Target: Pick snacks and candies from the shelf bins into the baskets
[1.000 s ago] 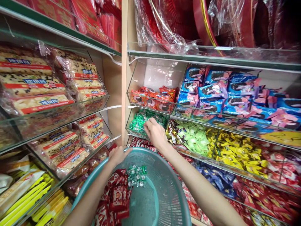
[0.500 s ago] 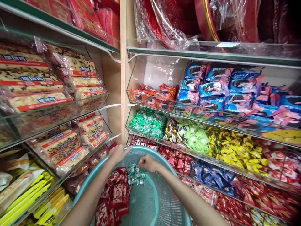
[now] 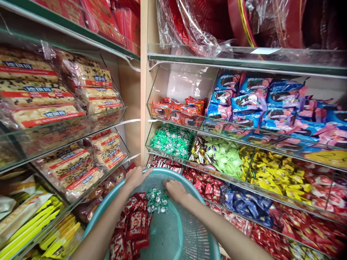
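My left hand (image 3: 135,177) is closed over the far left rim of a teal plastic basket (image 3: 212,236). Inside the basket, my right hand (image 3: 175,189) hovers beside a small heap of green-wrapped candies (image 3: 157,200). Its fingers are curled, and whatever they may hold is hidden from me. Red-wrapped packets (image 3: 137,224) lie piled along the basket's left side, next to the green candies. Bare basket floor shows to the right of both heaps.
Behind the basket rise glass-fronted shelves with green candies (image 3: 172,141), yellow candies (image 3: 276,173), blue-wrapped candies (image 3: 244,204) and blue snack packs (image 3: 249,101). At the left, shelves hold wrapped pastry bars (image 3: 48,113). A wooden upright (image 3: 144,90) separates the two sides.
My right hand has moved slightly right, away from the green candies, and its wrist has turned. The left hand stays on the rim. The camera view has shifted a little.
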{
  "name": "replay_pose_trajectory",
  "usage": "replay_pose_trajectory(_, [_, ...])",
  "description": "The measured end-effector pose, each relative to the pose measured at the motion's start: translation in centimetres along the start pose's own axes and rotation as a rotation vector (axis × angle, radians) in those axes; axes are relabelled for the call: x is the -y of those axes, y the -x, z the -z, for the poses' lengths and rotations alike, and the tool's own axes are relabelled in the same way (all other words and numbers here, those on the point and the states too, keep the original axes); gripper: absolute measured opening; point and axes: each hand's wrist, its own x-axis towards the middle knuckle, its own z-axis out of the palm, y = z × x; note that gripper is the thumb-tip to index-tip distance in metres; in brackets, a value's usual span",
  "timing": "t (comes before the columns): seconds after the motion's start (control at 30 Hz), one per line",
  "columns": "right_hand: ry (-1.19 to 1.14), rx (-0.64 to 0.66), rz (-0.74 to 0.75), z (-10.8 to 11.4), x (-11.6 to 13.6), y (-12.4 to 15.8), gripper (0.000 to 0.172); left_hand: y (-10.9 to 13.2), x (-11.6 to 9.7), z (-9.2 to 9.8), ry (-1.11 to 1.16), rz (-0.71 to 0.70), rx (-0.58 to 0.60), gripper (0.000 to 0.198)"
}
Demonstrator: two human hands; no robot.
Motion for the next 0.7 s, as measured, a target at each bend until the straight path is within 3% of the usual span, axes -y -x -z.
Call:
replay_pose_trajectory(0.37, [0.110,0.024,0.040,-2.4,0.1,-0.2,0.030,0.2,-0.6,0.2,0.000,0.008,0.012,0.064])
replay_pose_trajectory(0.7, [0.041,0.019,0.023,-3.3,-0.2,-0.6,0.035,-0.1,-0.4,0.2,-0.001,0.005,0.018,0.064])
